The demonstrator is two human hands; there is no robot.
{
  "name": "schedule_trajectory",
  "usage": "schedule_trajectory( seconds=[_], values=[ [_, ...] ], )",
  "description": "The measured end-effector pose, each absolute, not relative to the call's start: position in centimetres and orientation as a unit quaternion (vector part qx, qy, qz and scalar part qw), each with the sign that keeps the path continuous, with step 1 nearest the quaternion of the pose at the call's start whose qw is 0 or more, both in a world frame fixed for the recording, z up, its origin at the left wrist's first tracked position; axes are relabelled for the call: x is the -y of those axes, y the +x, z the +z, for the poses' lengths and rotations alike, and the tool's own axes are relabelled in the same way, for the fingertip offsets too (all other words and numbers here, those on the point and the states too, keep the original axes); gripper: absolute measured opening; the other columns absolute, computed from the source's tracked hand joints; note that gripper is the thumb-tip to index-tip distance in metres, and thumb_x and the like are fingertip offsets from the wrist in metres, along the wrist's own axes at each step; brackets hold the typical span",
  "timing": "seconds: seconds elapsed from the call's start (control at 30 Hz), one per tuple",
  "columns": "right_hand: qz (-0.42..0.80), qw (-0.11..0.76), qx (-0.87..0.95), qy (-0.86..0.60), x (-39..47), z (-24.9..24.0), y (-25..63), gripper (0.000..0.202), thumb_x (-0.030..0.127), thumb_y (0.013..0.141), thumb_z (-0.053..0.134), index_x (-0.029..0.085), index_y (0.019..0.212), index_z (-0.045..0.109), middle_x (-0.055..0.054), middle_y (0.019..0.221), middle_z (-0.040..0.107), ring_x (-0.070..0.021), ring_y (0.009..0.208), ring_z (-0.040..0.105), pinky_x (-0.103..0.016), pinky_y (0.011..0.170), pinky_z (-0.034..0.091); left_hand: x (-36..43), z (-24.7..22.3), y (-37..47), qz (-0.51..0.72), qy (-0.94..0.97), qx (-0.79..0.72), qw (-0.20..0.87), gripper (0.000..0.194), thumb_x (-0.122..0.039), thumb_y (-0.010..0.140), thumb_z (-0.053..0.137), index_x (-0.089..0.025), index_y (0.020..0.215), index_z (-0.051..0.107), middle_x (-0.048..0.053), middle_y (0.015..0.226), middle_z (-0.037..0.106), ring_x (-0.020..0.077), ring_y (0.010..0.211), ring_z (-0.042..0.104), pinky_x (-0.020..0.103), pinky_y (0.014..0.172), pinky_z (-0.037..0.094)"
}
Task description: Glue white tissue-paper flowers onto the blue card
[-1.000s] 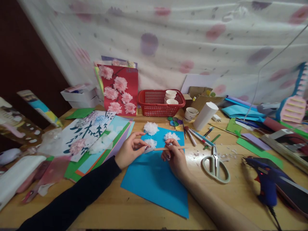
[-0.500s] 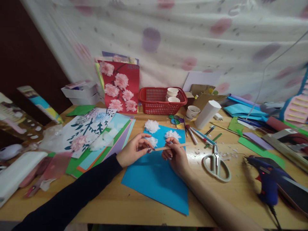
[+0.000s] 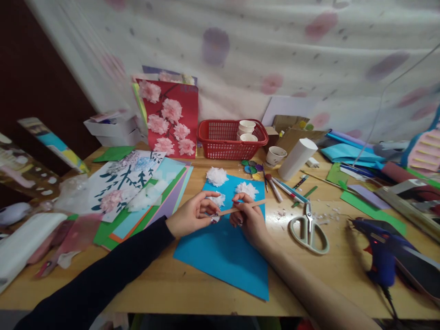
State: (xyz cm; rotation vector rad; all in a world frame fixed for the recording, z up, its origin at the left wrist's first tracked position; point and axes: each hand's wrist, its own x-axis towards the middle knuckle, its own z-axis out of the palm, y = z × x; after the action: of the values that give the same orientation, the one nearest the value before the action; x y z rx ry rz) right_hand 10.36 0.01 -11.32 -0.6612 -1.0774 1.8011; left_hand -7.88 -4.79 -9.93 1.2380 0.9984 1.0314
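A thin, flat wooden stick [image 3: 225, 211] is pinched in my right hand [image 3: 250, 220], slanting left and slightly down. Its left end meets the fingertips of my left hand [image 3: 194, 214], whose thumb and fingers are closed together. A small pale bit shows at those left fingertips, too small to name. Both hands hover over a blue sheet of paper [image 3: 223, 261]. On the sheet's far part lie three white ruffled paper flowers: one at the far left corner [image 3: 217, 176], one behind my right hand [image 3: 246, 189], and one partly hidden behind my left fingers [image 3: 217, 199].
Scissors [image 3: 309, 229] and a blue glue gun [image 3: 381, 252] lie to the right. Behind stand a red basket [image 3: 220, 149] with paper cups, a white roll [image 3: 298, 159] and a red card [image 3: 190, 110] with pink flowers. Coloured papers [image 3: 172, 197] are stacked at left.
The view has tilted slightly, so the scene shifts a little. The stick's left end sits at my left fingertips, where a pale bit now shows. Both hands keep nearly the same place.
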Motion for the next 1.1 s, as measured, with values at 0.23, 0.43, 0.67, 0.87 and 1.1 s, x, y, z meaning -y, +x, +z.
schedule_trajectory(
  seconds=[0.23,0.43,0.67,0.87,1.1],
  values=[
    [0.692,0.466,0.469,-0.29,0.3,-11.3,10.2,0.015,0.032,0.075,0.063,0.023,0.083,0.056,0.012,0.039,0.04,-0.0094,0.037,0.037,-0.023,0.043,0.036,4.5,-10.1,-8.1,0.445,0.509,-0.447,0.586,0.055,-0.018,0.07,0.076,-0.017,0.119,0.05,0.002,0.089,0.068,0.0165,0.084,0.069,0.035,0.082,0.053],
    [0.675,0.504,0.447,-0.301,-0.3,-11.6,10.5,0.013,0.029,0.074,0.061,0.024,0.082,0.054,0.013,0.039,0.038,-0.0095,0.037,0.035,-0.023,0.043,0.035,3.4,-10.2,-9.6,0.464,0.55,-0.519,0.461,0.042,-0.014,0.073,0.067,-0.019,0.113,0.053,0.004,0.092,0.071,0.0173,0.087,0.069,0.036,0.084,0.054],
    [0.632,0.455,0.532,-0.333,0.0,-12.1,10.3,0.013,0.032,0.08,0.058,0.023,0.087,0.054,0.011,0.044,0.042,-0.0109,0.041,0.041,-0.024,0.045,0.038,2.7,-9.8,-12.0,0.446,0.563,-0.527,0.453,0.057,-0.017,0.07,0.069,-0.017,0.123,0.047,0.001,0.079,0.074,0.019,0.08,0.072,0.036,0.079,0.054],
    [0.583,0.415,0.617,-0.327,0.8,-12.2,9.8,0.016,0.037,0.09,0.056,0.023,0.095,0.055,0.007,0.055,0.051,-0.0126,0.049,0.047,-0.025,0.048,0.037,2.4,-10.2,-12.2,0.434,0.559,-0.545,0.449,0.06,-0.018,0.069,0.072,-0.016,0.124,0.048,0.005,0.082,0.078,0.022,0.083,0.074,0.039,0.08,0.054],
    [0.544,0.423,0.639,-0.342,0.9,-12.4,9.7,0.017,0.041,0.094,0.053,0.024,0.095,0.054,0.005,0.061,0.05,-0.0131,0.051,0.045,-0.025,0.047,0.036,2.1,-12.1,-11.5,0.451,0.581,-0.535,0.415,0.051,-0.019,0.072,0.071,-0.017,0.119,0.052,0.005,0.085,0.077,0.0215,0.083,0.074,0.04,0.083,0.055]
  ],
)
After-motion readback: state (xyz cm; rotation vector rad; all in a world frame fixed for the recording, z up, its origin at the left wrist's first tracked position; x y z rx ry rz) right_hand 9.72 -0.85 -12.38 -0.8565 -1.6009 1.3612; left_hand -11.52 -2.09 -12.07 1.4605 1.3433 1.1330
